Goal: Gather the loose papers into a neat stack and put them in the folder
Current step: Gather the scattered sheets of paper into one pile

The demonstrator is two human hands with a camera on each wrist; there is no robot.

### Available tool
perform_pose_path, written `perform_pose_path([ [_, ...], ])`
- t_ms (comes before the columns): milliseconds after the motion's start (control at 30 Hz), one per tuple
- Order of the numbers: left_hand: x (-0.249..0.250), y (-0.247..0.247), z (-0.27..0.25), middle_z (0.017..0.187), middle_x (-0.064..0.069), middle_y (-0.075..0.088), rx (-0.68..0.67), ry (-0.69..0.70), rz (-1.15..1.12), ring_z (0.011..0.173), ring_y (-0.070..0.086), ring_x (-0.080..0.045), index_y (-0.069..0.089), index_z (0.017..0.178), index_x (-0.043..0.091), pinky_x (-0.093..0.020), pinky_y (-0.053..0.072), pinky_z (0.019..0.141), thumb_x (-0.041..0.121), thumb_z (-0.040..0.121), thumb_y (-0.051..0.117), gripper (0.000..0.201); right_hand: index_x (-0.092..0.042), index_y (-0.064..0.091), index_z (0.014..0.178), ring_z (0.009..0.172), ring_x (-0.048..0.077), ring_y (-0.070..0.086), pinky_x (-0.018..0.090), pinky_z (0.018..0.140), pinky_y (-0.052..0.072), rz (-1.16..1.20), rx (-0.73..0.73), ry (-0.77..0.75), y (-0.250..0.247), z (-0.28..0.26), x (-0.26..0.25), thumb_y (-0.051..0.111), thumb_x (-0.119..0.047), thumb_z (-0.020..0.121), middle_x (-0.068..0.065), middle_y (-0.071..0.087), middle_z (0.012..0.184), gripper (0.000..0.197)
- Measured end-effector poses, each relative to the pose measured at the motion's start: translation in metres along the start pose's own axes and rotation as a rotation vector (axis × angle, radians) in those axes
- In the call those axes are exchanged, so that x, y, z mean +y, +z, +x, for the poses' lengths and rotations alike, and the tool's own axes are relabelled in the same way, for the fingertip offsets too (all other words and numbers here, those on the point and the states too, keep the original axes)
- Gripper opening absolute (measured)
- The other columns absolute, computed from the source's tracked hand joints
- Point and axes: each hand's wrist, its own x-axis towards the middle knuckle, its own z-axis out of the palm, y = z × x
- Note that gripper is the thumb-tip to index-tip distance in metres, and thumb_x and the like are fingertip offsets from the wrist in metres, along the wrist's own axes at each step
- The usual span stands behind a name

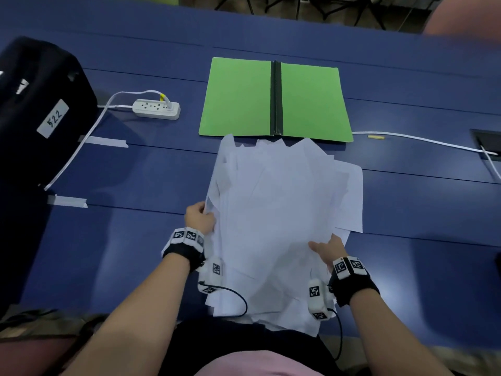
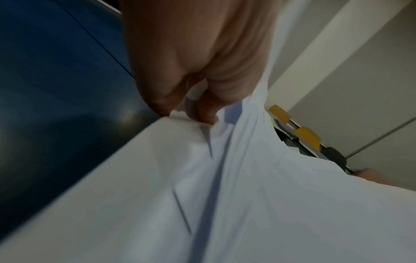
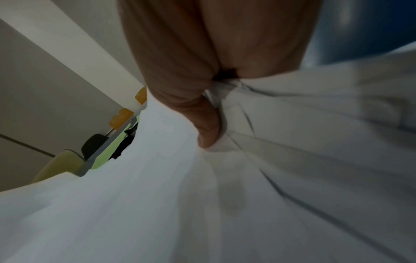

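A ragged pile of white papers lies fanned out on the blue table, their far corners uneven. My left hand grips the pile's left edge, and in the left wrist view the left hand has thumb and fingers pinching the papers. My right hand holds the pile at its lower right, with the thumb on top; the right hand curls round the papers. A green folder lies open flat just beyond the pile, with a black spine down its middle.
A white power strip with its cable sits left of the folder. A black bag labelled 522 stands at far left. A white cable runs right to a table port. Tape strips lie on the left.
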Motion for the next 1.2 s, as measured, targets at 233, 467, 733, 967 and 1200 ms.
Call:
perform_pose_path([
  [233, -0.008, -0.021, 0.001, 0.109, -0.011, 0.064, -0.069, -0.134, -0.141, 0.107, 0.062, -0.028, 0.065, 0.103, 0.003, -0.033, 0.048, 0.090, 0.016, 0.090, 0.061, 0.019, 0.004, 0.054, 0.123, 0.111, 0.034, 0.060, 0.032, 0.089, 0.046, -0.024, -0.042, -0.075, 0.015, 0.000, -0.002, 0.065, 0.004, 0.081, 0.020, 0.062, 0.122, 0.044],
  [467, 0.016, -0.005, -0.019, 0.123, -0.007, 0.062, -0.083, -0.172, -0.280, 0.114, 0.059, -0.024, 0.056, 0.126, 0.004, -0.033, 0.045, 0.095, 0.030, 0.075, 0.079, 0.062, -0.004, 0.059, 0.123, 0.112, 0.028, 0.060, 0.030, 0.093, 0.046, -0.179, -0.153, -0.161, 0.041, -0.003, -0.022, 0.066, -0.021, 0.086, 0.013, 0.064, 0.121, 0.042],
  [733, -0.001, -0.002, -0.022, 0.129, -0.023, 0.058, -0.052, -0.221, -0.012, 0.119, 0.057, -0.033, 0.053, 0.122, -0.012, -0.028, 0.042, 0.093, -0.001, 0.084, 0.064, 0.041, -0.001, 0.028, 0.143, 0.118, 0.038, 0.051, 0.037, 0.081, 0.041, 0.043, 0.367, 0.242, -0.032, 0.032, -0.020, 0.062, -0.022, 0.084, 0.019, 0.028, 0.146, 0.072],
  [967, 0.002, -0.010, -0.015, 0.134, -0.019, 0.052, -0.132, -0.330, 0.079, 0.124, 0.051, -0.034, 0.034, 0.135, -0.010, -0.034, 0.042, 0.099, 0.011, 0.087, 0.063, 0.060, -0.006, 0.049, 0.135, 0.109, 0.026, 0.057, 0.028, 0.089, 0.041, 0.191, 0.242, 0.154, -0.040, 0.045, -0.018, 0.062, -0.023, 0.087, 0.009, 0.057, 0.132, 0.052],
  [1200, 0.027, -0.017, -0.040, 0.138, -0.023, 0.048, -0.160, -0.311, 0.188, 0.123, 0.050, -0.033, 0.037, 0.131, -0.010, -0.034, 0.039, 0.101, 0.005, 0.095, 0.050, 0.041, -0.005, 0.051, 0.108, 0.078, 0.029, 0.058, 0.036, 0.066, 0.055, 0.527, 0.545, -0.041, -0.033, 0.040, -0.015, 0.042, -0.002, 0.092, 0.018, 0.059, 0.093, 0.019],
])
